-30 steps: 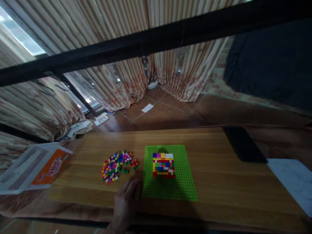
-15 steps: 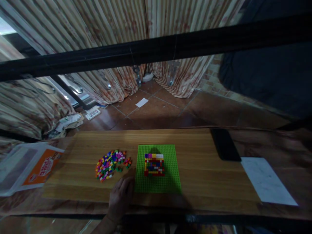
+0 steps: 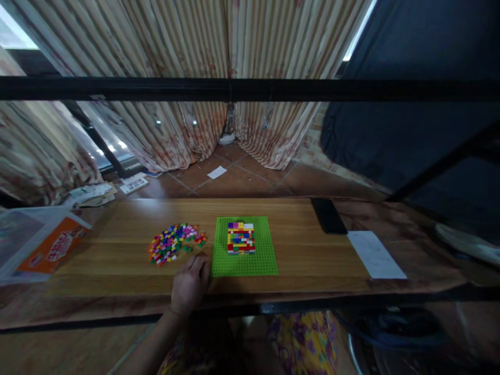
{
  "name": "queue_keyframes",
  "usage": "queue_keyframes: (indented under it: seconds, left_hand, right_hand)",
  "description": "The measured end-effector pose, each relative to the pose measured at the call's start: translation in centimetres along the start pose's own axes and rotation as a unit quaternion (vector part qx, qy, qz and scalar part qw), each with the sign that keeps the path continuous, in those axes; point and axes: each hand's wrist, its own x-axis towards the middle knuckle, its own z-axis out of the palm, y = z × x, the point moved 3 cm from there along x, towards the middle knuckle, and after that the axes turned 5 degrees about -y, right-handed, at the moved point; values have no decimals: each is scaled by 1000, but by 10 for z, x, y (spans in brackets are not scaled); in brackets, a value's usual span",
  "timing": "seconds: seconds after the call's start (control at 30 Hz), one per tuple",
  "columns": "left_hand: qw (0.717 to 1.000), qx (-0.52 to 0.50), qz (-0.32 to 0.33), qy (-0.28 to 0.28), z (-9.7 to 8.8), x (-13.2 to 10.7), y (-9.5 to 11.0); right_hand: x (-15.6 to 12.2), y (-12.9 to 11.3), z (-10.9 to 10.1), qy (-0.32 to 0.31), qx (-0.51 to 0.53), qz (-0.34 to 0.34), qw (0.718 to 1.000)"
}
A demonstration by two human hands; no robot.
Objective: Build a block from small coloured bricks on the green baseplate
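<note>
Head view — wooden tabletop (image 3: 308, 258), tiled floor (image 3: 253, 182), curtains (image 3: 172, 57) beyond — left hand (image 3: 190, 284) beside green baseplate (image 3: 266, 260), fingers (image 3: 202, 264) curled, grip unclear.

We are looking into what seems to be a room in a home. Across the upper half of the frame, long cream-and-brown striped fabric curtains (image 3: 187, 57) are hanging to a reddish-brown tiled floor (image 3: 253, 181). At middle left, we are seeing a loose pile of pale papers (image 3: 91, 195). Left of centre, small multicoloured plastic bricks (image 3: 167, 244) are lying on a brown wood-grain tabletop (image 3: 300, 255); a large dark-blue cloth (image 3: 410, 120) is hanging upper right.
</note>
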Motion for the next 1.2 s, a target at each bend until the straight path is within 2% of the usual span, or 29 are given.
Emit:
queue_keyframes:
  seconds: [0.1, 0.13, 0.2, 0.3, 0.4, 0.47, 0.57, 0.67, 0.9, 1.0, 1.2]
  left_hand:
    - [1000, -8, -18, -14, -2, 1, 2]
    - [1000, -8, -21, -21, -2, 2, 3]
    - [999, -1, -25, -33, -3, 2, 4]
    - [998, 11, -36, -41, -4, 3, 5]
    - [998, 15, -45, -46, -5, 3, 6]
    - [998, 12, -45, -51, -5, 3, 6]
    - [997, 5, -46, -58, -5, 4, 6]
    - [997, -4, -48, -58, -4, 4, 5]
    - [998, -4, -41, -44, -3, 3, 6]
    - [998, -8, -41, -44, -2, 3, 6]
    - [999, -12, -31, -34, -2, 2, 5]
  right_hand:
    - [-13, 10, 0, 30, 31, 23, 999]
    - [-14, 14, -9, 77, 84, 19, 993]
    - [-13, 15, -35, 151, 186, -28, 970]
    - [-8, 9, -91, 263, 273, -53, 924]
    - [4, -3, -140, 336, 263, -94, 900]
    - [18, -7, -164, 367, 258, -115, 886]
    - [45, -12, -184, 377, 218, -136, 890]
    - [72, -22, -196, 371, 145, -168, 902]
    - [123, -49, -206, 339, -34, -193, 920]
    - [132, -54, -206, 320, -100, -189, 923]
    - [134, -63, -209, 279, -196, -192, 920]
